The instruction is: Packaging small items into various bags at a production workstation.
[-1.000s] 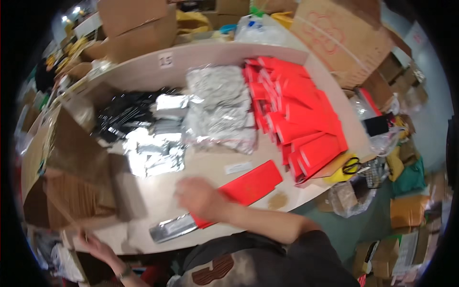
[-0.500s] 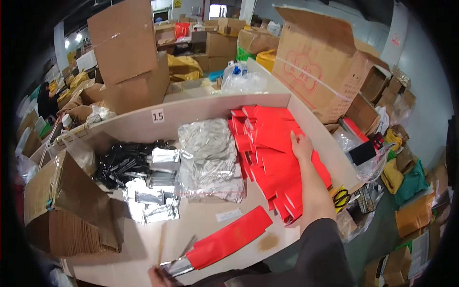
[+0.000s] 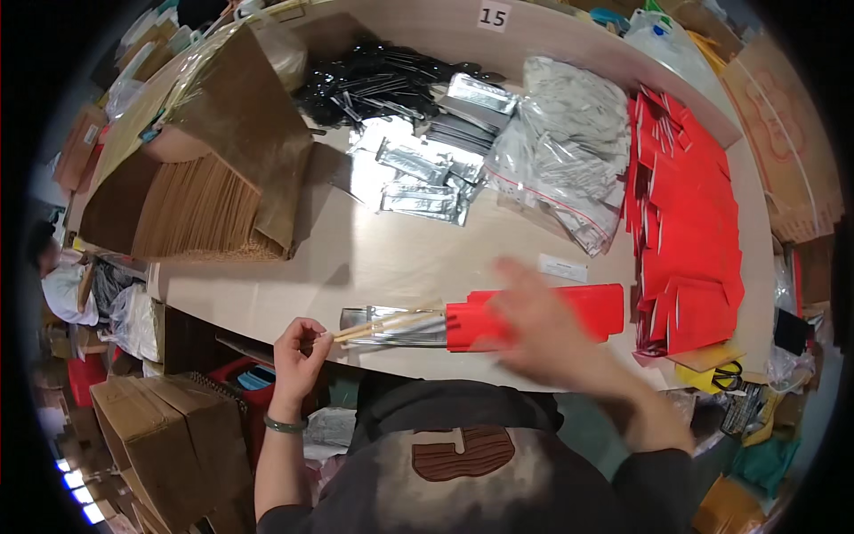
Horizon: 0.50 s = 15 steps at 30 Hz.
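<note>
My left hand (image 3: 301,347) is closed near the table's front edge, pinching the end of a pair of thin wooden chopsticks (image 3: 378,329). The chopsticks lie over a silver packet (image 3: 356,317), which reaches up to the open end of a flat red paper sleeve (image 3: 587,307). More red sleeves are stacked under it, slightly offset. Over the sleeve's middle is my right hand (image 3: 543,334), smeared by motion, so its grip cannot be made out. A heap of red sleeves (image 3: 689,222) lies at the right.
Behind my hands lie silver packets (image 3: 418,169), black-wrapped items (image 3: 374,84) and a clear bag of pale packets (image 3: 578,133). An open carton (image 3: 276,178) of brown card pieces stands at the left. A raised board (image 3: 551,31) edges the table's back. Scissors (image 3: 729,376) lie at the right.
The view has tilted down toward the table. My right hand has left the red heap at the right and come over the sleeve in front. My left hand stays by the silver packet with the chopsticks.
</note>
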Available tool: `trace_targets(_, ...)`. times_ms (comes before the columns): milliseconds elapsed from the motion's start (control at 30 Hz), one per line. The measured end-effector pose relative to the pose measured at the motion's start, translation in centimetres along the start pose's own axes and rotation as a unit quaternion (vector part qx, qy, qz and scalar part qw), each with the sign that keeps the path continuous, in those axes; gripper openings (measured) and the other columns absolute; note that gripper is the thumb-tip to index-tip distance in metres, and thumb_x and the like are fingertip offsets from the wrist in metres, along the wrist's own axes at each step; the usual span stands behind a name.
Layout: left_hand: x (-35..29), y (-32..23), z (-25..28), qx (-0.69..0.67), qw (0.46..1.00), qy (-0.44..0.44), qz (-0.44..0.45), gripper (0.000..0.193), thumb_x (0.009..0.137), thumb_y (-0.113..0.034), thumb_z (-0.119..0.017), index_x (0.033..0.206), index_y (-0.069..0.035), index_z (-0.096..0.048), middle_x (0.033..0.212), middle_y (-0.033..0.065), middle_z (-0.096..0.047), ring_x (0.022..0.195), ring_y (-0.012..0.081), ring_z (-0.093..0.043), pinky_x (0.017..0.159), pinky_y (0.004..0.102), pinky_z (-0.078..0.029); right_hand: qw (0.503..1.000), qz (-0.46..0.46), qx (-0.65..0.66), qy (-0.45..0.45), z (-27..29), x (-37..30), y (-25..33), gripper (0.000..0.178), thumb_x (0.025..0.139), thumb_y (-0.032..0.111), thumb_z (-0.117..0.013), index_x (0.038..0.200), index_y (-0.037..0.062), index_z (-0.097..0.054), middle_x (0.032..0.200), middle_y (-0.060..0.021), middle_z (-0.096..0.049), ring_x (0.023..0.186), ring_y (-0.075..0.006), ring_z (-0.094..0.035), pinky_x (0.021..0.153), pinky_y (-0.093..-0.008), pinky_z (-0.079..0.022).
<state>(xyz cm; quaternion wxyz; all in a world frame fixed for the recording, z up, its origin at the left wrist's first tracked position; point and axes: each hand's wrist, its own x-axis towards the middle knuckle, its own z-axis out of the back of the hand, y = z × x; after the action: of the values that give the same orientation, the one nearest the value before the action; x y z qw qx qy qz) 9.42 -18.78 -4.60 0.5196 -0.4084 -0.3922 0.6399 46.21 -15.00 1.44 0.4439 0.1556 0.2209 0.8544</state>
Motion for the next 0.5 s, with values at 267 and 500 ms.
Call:
trace_targets(267,2.6,0.0,-1.9,0.157,0.966,0.153,-0.140,0.012,0.082,0.002,-0.070,0.093,0.000,-0.067,0.089,0.0121,-0.063,0.082,0.0254,-0.064,0.074,0.0325,-0.052,0.996,0.074,0.016,-0.041,-10.7,-0.4,0.5,0.036,0.076,0.024,-0.079,0.093,0.0003,-0.058,0.135,-0.0278,-0.050,0.128,-0.0447,-0.045,0.106,-0.0512,-0.040)
trace_targets(500,1.9,-0.9,-8.9,0.148,0.974,0.032,-0.170,0.025,0.082,0.004,-0.066,0.105,-0.004,-0.069,0.106,0.0159,-0.063,0.095,0.0308,-0.064,0.078,0.0370,-0.054,0.996,-0.003,-0.044,-0.077,-10.3,0.8,1.4,0.037,0.074,0.020,-0.078,0.100,0.0000,-0.060,0.132,-0.0265,-0.052,0.124,-0.0438,-0.048,0.101,-0.0498,-0.043)
